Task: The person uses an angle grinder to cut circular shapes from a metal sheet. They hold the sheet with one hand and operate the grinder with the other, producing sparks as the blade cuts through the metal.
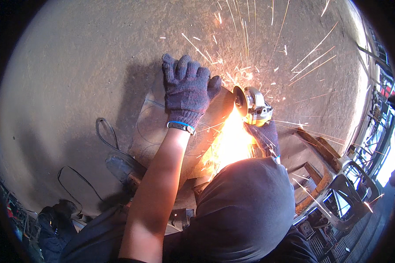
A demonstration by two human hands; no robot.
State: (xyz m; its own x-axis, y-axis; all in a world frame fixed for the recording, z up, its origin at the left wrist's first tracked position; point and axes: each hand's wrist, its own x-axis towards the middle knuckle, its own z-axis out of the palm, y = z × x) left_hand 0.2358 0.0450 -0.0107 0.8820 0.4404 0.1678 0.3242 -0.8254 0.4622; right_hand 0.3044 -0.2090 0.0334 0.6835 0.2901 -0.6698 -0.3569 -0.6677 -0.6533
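My left hand (186,90), in a dark knitted glove, lies flat on a grey metal sheet (151,125) marked with curved lines. Its fingers are stretched out, with the thumb a little apart. Beside it to the right, my right hand (265,138), also gloved and partly hidden, grips an angle grinder (258,107) with a yellow and silver body. The grinder's disc (239,101) stands on edge at the sheet's right side. Bright sparks (232,144) pour toward me and fly outward. The glare hides the contact point.
A large rounded shape in dark cloth (245,206) blocks the lower middle. Thin cord loops (107,131) lie at left, near a dark shoe-like object (120,168). A rusty frame (318,188) and a dark metal frame (357,193) stand at right. Brown ground (74,74) surrounds the sheet.
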